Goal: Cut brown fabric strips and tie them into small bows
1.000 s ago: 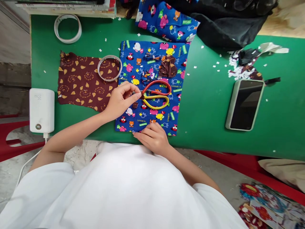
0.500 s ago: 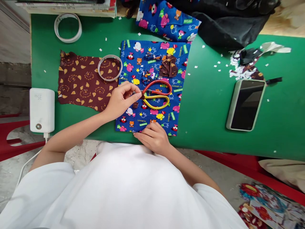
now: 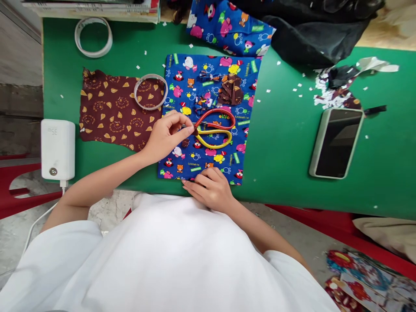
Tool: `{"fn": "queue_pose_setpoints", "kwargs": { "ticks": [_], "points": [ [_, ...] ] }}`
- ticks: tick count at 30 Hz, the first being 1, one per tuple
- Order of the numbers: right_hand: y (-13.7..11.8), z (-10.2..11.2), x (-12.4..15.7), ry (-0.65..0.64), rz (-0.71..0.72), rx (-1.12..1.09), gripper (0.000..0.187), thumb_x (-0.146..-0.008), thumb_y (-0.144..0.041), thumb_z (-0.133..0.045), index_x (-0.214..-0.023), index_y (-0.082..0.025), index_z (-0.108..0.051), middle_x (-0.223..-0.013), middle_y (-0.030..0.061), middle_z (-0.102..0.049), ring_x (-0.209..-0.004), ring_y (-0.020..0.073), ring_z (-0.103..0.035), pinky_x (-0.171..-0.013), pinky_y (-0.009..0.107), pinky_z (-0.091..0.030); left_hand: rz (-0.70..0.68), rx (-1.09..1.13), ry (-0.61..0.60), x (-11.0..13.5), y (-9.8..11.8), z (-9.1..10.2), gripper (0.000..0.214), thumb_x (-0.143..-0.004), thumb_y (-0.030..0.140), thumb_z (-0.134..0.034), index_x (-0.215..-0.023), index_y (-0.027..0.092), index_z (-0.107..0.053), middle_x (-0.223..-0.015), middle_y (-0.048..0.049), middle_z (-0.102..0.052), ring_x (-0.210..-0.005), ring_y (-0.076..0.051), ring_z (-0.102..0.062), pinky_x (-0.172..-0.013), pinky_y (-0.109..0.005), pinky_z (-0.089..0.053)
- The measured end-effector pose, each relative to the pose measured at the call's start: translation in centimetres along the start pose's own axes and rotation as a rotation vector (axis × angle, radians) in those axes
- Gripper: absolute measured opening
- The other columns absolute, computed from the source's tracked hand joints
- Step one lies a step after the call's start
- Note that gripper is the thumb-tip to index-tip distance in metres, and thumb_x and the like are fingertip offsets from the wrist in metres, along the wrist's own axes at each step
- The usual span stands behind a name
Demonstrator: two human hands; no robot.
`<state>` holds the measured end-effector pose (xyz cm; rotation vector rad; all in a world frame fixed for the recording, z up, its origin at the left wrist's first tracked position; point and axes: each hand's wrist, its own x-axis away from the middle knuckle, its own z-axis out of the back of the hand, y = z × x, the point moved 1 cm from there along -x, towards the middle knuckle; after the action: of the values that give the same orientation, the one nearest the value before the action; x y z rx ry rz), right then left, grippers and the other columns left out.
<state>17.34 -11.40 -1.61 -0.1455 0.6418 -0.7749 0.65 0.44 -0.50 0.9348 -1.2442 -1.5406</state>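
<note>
My left hand [image 3: 167, 136] is closed in a pinch at the blade end of the scissors [image 3: 217, 129], covering the blades. Their red and yellow handles point right and lie over a blue cartoon-print cloth [image 3: 208, 167]. On that cloth rest brown fabric scraps [image 3: 230, 90] and blue fabric scraps [image 3: 205, 102]. A small brown scrap [image 3: 185, 142] sits just below my left thumb. My right hand [image 3: 212, 188] rests on the cloth's near edge, fingers laid loosely and nothing seen in them. Left of the blue cloth lies a brown leaf-print cloth [image 3: 113, 108].
One tape ring [image 3: 151, 92] overlaps both cloths; another tape ring [image 3: 93, 38] is at the back left. A white power bank [image 3: 57, 149] stands left, a phone [image 3: 336, 143] right. Behind are folded blue cloth [image 3: 229, 28], a black bag [image 3: 320, 41] and a scrap pile [image 3: 338, 84].
Both hands and the scissors hold nearly the same position. Only a very slight shift of the whole view shows.
</note>
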Motion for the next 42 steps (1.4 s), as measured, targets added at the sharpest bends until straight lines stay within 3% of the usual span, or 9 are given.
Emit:
{"fn": "queue_pose_setpoints", "kwargs": {
  "ticks": [4,8,12,18,21,25,29,42],
  "points": [
    [0.2,0.3,0.2,0.002,0.011,0.035,0.008,-0.076,-0.021,-0.075,-0.072,-0.019,-0.069,-0.060,-0.0016,-0.057,-0.071,0.0122,-0.040,-0.066,0.026,-0.032,0.001,-0.015,-0.008,0.0,0.0,0.0,0.017,-0.080,0.032,-0.066,-0.074,0.016,-0.062,-0.071,0.0012,-0.046,-0.058,-0.007,-0.037,-0.056,-0.023,-0.032],
    [0.1,0.4,0.8,0.030,0.036,0.115,0.011,-0.071,-0.021,-0.079,-0.080,-0.024,-0.073,-0.062,-0.0020,-0.060,-0.074,0.0134,-0.043,-0.072,0.027,-0.036,0.007,-0.020,-0.012,0.0,0.1,0.0,0.015,-0.080,0.030,-0.066,-0.073,0.016,-0.062,-0.071,0.0013,-0.046,-0.057,-0.007,-0.037,-0.056,-0.023,-0.032],
    [-0.8,0.5,1.8,0.083,0.028,0.325,0.018,-0.074,-0.038,-0.076,-0.091,-0.031,-0.075,-0.075,0.0002,-0.066,-0.083,0.0168,-0.047,-0.081,0.032,-0.033,0.014,-0.011,-0.013,0.0,0.1,0.0,0.014,-0.079,0.028,-0.066,-0.073,0.016,-0.062,-0.072,0.0014,-0.046,-0.056,-0.006,-0.036,-0.055,-0.023,-0.031],
    [-1.5,0.5,3.7,0.069,-0.018,0.519,0.032,-0.081,-0.052,-0.063,-0.099,-0.028,-0.075,-0.088,0.0038,-0.071,-0.089,0.0201,-0.047,-0.081,0.035,-0.030,0.016,-0.032,-0.015,0.0,0.0,0.0,0.020,-0.080,0.035,-0.066,-0.073,0.017,-0.062,-0.072,0.0008,-0.046,-0.056,-0.007,-0.036,-0.054,-0.023,-0.032],
    [-1.4,0.3,4.3,0.042,-0.070,0.494,0.032,-0.084,-0.051,-0.059,-0.103,-0.029,-0.073,-0.100,0.0043,-0.072,-0.094,0.0212,-0.046,-0.082,0.036,-0.029,0.012,-0.042,-0.012,0.0,0.0,0.0,0.023,-0.080,0.039,-0.067,-0.074,0.017,-0.062,-0.072,0.0002,-0.047,-0.058,-0.008,-0.037,-0.054,-0.024,-0.032],
    [-1.2,0.0,4.0,0.011,-0.111,0.446,0.027,-0.085,-0.049,-0.056,-0.093,-0.030,-0.073,-0.108,0.0028,-0.071,-0.103,0.0219,-0.046,-0.087,0.036,-0.030,0.011,-0.044,-0.011,0.0,0.0,0.0,0.025,-0.080,0.042,-0.067,-0.075,0.017,-0.063,-0.072,0.0000,-0.048,-0.058,-0.008,-0.038,-0.055,-0.024,-0.033],
    [-1.1,-0.1,3.2,-0.021,-0.088,0.422,0.027,-0.087,-0.047,-0.052,-0.087,-0.029,-0.072,-0.112,0.0004,-0.070,-0.110,0.0215,-0.047,-0.093,0.035,-0.030,0.010,-0.048,-0.016,0.0,0.0,0.0,0.026,-0.080,0.042,-0.067,-0.074,0.017,-0.063,-0.072,0.0001,-0.048,-0.058,-0.008,-0.037,-0.055,-0.024,-0.033],
    [-1.1,-0.3,3.1,-0.038,-0.059,0.381,0.028,-0.088,-0.047,-0.052,-0.094,-0.027,-0.071,-0.116,0.0011,-0.069,-0.122,0.0223,-0.045,-0.099,0.035,-0.027,-0.013,-0.073,-0.021,-0.1,-0.2,0.1,0.024,-0.080,0.041,-0.067,-0.075,0.017,-0.063,-0.072,-0.0001,-0.048,-0.059,-0.009,-0.038,-0.056,-0.025,-0.032]
  ]
}}
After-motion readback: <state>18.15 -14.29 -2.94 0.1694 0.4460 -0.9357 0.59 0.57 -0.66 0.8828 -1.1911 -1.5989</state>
